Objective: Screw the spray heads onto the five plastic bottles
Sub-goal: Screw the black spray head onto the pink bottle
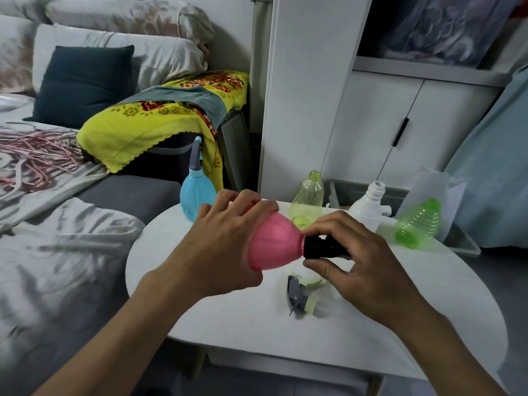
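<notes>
While the pink bottle (pixel 271 244) is held tipped on its side above the white desk (pixel 228 318), the left hand (pixel 225 247) wraps its round body, fingers curled over the top, and the right hand (pixel 363 258) pinches the black spray head (pixel 323 248) at the bottle's neck between thumb and fingers. Head looks seated on the neck; whether it's fully tight, can't tell, so I'd call this one mid-screw. Done so far, by my read: only the blue bottle (pixel 197 200) at the far left edge of the desk, standing upright with a grey spray head (pixel 196 155) already on it. Left to do: the pale yellow-green bottle (pixel 308 198) standing open-necked behind the hands, the white bottle (pixel 370 207) beside it with bare threaded neck, and the bright green ribbed bottle (pixel 418 224) lying tilted at the right, near a clear plastic bag (pixel 434 190). One loose spray head, grey with green collar (pixel 301 295), lies on the desk just below the right hand, with its green trigger; other loose heads aren't clearly visible, maybe hidden behind the hands. So roughly one of five finished, second in hand, three bottles waiting.
</notes>
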Tool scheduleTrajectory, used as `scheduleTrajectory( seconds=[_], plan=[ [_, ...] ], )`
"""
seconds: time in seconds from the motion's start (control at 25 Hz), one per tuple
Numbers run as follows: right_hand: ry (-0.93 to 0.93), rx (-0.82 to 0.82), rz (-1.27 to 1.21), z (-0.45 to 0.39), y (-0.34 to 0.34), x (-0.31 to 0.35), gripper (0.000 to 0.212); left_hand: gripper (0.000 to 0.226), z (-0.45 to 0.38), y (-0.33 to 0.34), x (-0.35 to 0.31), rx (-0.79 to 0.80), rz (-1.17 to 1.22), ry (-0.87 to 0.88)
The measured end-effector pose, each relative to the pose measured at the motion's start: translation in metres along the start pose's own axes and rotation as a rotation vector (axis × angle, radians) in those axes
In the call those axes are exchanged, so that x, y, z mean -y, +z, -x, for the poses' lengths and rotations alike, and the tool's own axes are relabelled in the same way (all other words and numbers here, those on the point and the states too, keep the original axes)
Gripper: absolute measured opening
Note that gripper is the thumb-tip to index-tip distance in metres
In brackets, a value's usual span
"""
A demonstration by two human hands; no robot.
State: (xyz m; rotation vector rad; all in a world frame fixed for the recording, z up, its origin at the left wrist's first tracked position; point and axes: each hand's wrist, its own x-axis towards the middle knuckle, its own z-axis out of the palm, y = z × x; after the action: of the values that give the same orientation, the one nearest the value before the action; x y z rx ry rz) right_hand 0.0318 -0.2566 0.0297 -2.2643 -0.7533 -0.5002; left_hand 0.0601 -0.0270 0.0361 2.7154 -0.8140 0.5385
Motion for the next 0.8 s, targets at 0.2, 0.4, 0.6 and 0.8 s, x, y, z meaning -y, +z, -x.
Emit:
scheduleTrajectory(
  seconds=[0.2,0.4,0.6,0.8],
  plan=[
    [0.084,-0.075,-0.082,0.000,0.004,-0.001,0.033,0.093,0.001,-0.002,-0.003,-0.078,-0.048,-0.011],
    [0.171,-0.167,-0.200,0.002,0.004,-0.001,0.041,0.093,-0.001,-0.002,-0.008,-0.143,-0.076,-0.010],
    [0.285,-0.154,-0.419,0.000,0.002,0.004,0.015,0.088,-0.003,-0.003,-0.013,-0.201,-0.151,0.017],
    [0.695,-0.037,-0.732,-0.004,-0.004,0.006,0.017,0.090,-0.003,0.005,-0.014,-0.190,-0.177,0.040]
  ],
)
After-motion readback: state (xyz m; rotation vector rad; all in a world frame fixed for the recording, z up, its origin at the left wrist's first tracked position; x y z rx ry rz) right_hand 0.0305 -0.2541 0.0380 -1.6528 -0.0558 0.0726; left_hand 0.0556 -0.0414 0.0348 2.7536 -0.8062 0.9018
